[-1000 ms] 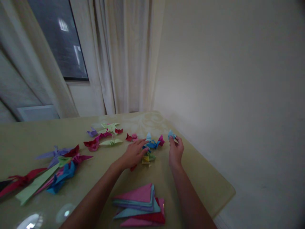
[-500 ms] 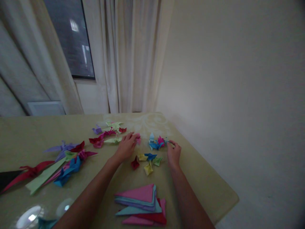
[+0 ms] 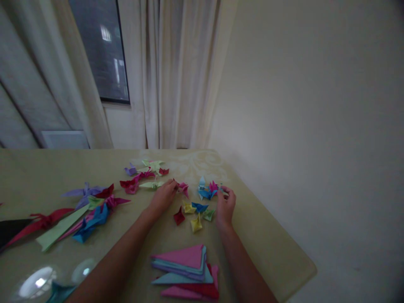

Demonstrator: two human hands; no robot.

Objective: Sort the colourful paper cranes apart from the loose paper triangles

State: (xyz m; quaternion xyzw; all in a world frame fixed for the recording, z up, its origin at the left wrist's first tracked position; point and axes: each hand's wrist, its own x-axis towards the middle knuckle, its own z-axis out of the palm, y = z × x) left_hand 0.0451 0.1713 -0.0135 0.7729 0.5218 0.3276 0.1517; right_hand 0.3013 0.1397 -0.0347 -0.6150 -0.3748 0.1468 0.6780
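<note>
My left hand [image 3: 163,197] is closed in a pinch at the edge of a pink origami figure [image 3: 183,190], which leans out from the fingertips. Across from it, my right hand [image 3: 226,207] pinches a small light-blue folded paper piece [image 3: 220,187], mostly hidden by the fingers. Right beside that piece lie a blue and magenta origami cluster [image 3: 208,192] and a pale blue one [image 3: 202,185]. Between my wrists sit small folded figures: a dark red one [image 3: 179,216], a yellow one [image 3: 196,224], a blue one [image 3: 200,207] and a green one [image 3: 208,215].
Nearer me is a stack of folded paper triangles [image 3: 183,259]. Several origami figures [image 3: 94,210] lie at the left, and more, such as a purple one [image 3: 130,169], at the back. Curtains [image 3: 176,75] and a wall [image 3: 299,105] border the table [image 3: 265,252].
My left fingers have drawn back a little, uncovering more of the pink figure, which has tilted lower. My right hand has shifted slightly left, its fingers curling closer. The view has moved slightly.
</note>
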